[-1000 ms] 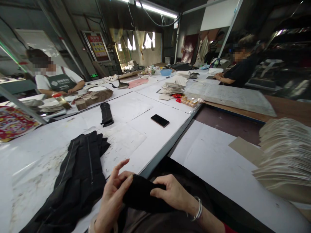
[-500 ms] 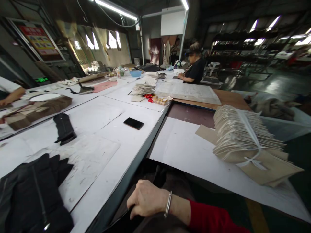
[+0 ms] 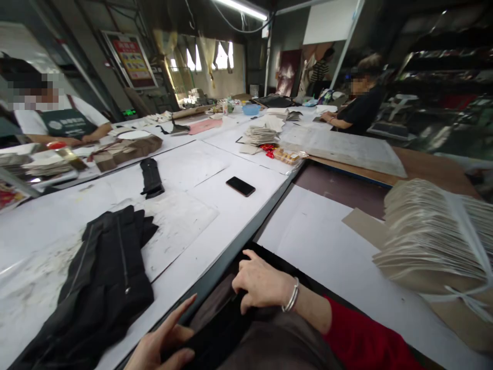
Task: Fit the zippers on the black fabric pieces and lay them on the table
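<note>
My right hand (image 3: pixel 260 281), with a silver bracelet and a red sleeve, curls its fingers round a dark piece of fabric (image 3: pixel 227 329) lying in my lap just below the table edge. My left hand (image 3: pixel 159 345) is at the bottom edge, index finger stretched out, thumb resting on the same dark fabric. A pile of black fabric pieces (image 3: pixel 103 275) with light stitch lines lies on the white table to the left of my hands.
A black phone (image 3: pixel 241 186) and a small black folded piece (image 3: pixel 151 177) lie further out on the white table (image 3: pixel 200 169). A tied bundle of beige card pieces (image 3: pixel 435 231) sits at right. Two persons work at the far left and far right.
The view swung right, then back left. My left hand has come back into view at the bottom, and my right hand has moved up and right along the dark fabric on my lap.
</note>
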Demonstrator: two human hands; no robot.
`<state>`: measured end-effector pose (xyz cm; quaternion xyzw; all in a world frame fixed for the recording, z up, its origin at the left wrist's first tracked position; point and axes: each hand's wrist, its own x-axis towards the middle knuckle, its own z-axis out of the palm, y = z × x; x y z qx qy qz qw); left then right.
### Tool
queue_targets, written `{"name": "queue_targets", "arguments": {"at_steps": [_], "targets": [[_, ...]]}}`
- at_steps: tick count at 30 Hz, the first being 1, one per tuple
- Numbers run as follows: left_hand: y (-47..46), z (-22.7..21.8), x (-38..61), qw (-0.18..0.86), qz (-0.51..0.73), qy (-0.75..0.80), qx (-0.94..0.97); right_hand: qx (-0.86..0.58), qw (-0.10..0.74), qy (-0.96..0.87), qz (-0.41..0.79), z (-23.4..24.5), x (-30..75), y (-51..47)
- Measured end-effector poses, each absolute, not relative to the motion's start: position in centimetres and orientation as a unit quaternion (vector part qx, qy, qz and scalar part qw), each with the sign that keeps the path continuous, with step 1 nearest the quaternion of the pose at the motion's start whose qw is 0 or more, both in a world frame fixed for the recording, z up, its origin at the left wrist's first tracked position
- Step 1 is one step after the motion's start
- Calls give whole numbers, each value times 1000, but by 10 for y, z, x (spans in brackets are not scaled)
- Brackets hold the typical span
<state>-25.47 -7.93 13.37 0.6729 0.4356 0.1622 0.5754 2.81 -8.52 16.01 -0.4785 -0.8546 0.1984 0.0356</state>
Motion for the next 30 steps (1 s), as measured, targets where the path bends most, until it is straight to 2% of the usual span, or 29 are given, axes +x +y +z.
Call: {"name": "queue_targets", "arguments": {"at_steps": [7,12,15,23,30], "targets": [[-80,126,-246,609,133,398,673,-485,4,-832,268,163,34,-80],[-83,119,-195,613,178,378,671,-492,-5,-829,265,168,27,-79],[-83,116,-179,596,206,401,665,-511,45,-810,283,168,29,-82],[-82,109,-183,584,224,421,656,-550,256,-700,377,160,33,-96],[-82,116,-183,609,216,405,646,-557,278,-684,380,160,29,-94]]}}
